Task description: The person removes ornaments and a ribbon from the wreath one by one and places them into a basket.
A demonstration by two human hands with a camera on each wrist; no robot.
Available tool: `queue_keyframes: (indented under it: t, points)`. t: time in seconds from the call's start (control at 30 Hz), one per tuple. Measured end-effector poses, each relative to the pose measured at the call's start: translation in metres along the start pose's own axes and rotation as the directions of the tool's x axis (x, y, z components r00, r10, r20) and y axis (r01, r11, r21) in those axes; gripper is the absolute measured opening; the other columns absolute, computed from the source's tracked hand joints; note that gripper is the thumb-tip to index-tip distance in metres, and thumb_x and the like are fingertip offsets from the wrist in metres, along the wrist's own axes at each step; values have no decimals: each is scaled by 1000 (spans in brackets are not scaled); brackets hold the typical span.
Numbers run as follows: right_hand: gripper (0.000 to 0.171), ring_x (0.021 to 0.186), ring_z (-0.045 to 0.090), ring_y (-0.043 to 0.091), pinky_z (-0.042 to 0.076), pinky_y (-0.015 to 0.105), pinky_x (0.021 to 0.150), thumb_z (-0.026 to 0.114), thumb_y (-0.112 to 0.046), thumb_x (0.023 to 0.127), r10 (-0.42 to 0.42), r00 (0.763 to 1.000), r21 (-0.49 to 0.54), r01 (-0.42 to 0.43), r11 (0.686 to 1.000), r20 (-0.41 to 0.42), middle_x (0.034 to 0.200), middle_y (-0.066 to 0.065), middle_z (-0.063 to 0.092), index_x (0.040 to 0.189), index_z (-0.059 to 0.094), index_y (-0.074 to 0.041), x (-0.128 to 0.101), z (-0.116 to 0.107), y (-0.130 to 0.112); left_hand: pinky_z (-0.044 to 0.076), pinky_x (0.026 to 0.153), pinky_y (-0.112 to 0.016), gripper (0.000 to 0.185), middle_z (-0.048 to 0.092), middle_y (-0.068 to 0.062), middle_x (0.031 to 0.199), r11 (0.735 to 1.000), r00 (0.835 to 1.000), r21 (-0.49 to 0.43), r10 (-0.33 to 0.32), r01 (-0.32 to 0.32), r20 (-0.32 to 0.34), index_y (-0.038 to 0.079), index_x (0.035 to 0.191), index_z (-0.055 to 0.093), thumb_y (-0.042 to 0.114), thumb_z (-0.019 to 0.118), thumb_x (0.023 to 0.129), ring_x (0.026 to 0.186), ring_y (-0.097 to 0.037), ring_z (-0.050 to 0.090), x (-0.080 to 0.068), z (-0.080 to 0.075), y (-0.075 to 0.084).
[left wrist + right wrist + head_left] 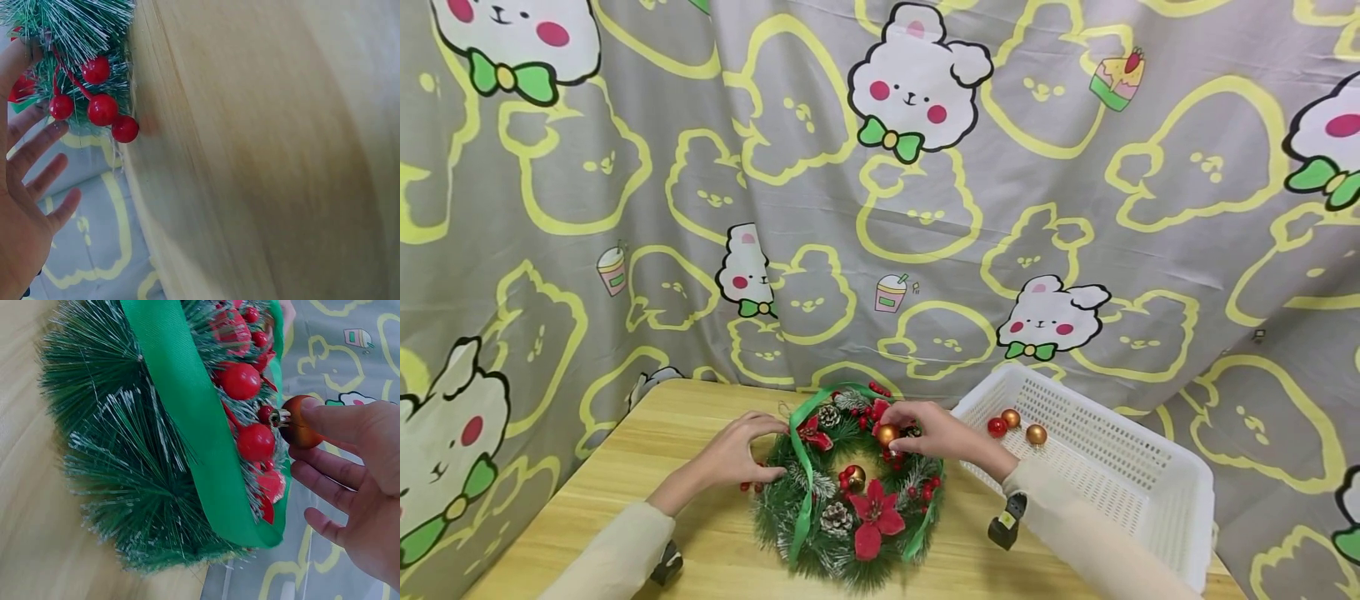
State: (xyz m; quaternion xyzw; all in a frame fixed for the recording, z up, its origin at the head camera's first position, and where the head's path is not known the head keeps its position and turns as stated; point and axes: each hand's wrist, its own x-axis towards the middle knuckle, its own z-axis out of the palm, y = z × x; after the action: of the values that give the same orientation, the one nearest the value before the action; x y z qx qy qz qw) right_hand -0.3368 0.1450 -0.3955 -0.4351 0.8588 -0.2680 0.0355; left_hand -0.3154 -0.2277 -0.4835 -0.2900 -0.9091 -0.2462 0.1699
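A green Christmas wreath [775,508] lies on the wooden table, decorated with red poinsettia flowers [878,517], frosted pinecones [836,518], red berries and a green ribbon [803,458]. My right hand [925,429] pinches a gold ball ornament [888,435] over the wreath's upper right. In the right wrist view, the ball's metal cap [280,418] points toward the berries. At the wreath's left edge is my left hand [733,450], thumb and fingers spread against the greenery. Red berries [102,110] hang near its fingers in the left wrist view. Another gold ball [855,477] sits at the wreath's centre.
To the right stands a white plastic basket [1172,500] holding two gold balls [1036,434] and a red one [997,427]. Behind the table [707,550] hangs a grey curtain [820,208] with a cartoon print.
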Motion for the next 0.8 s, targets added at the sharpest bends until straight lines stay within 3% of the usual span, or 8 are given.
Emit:
queue_keyframes:
  t: [0.23, 0.57, 0.8]
  points:
    - [28, 103, 67, 17, 57, 36, 90, 74, -19, 94, 23, 999, -51, -24, 998, -37, 113, 2, 71, 120, 68, -10, 6, 7, -2, 55, 93, -57, 56, 70, -2, 124, 1000, 1000, 5, 0, 0, 1, 19, 122, 73, 41, 89, 73, 118, -30, 62, -1, 1, -1]
    - [26, 103, 66, 17, 56, 43, 92, 79, -19, 90, 62, 998, -27, -61, 998, 28, 107, -2, 71, 113, 69, -14, -5, -5, -4, 55, 94, -57, 56, 71, -2, 123, 1000, 1000, 9, 12, -12, -7, 18, 122, 73, 39, 90, 73, 119, -31, 62, 0, 2, -2]
    - [29, 101, 67, 14, 57, 42, 92, 81, -19, 88, 25, 999, -49, -23, 999, 43, 106, -2, 71, 112, 67, -13, -9, -2, -8, 55, 94, -57, 56, 71, -2, 123, 1000, 1000, 8, 8, -8, -5, 18, 122, 73, 40, 90, 73, 118, -30, 63, 0, 2, -2]
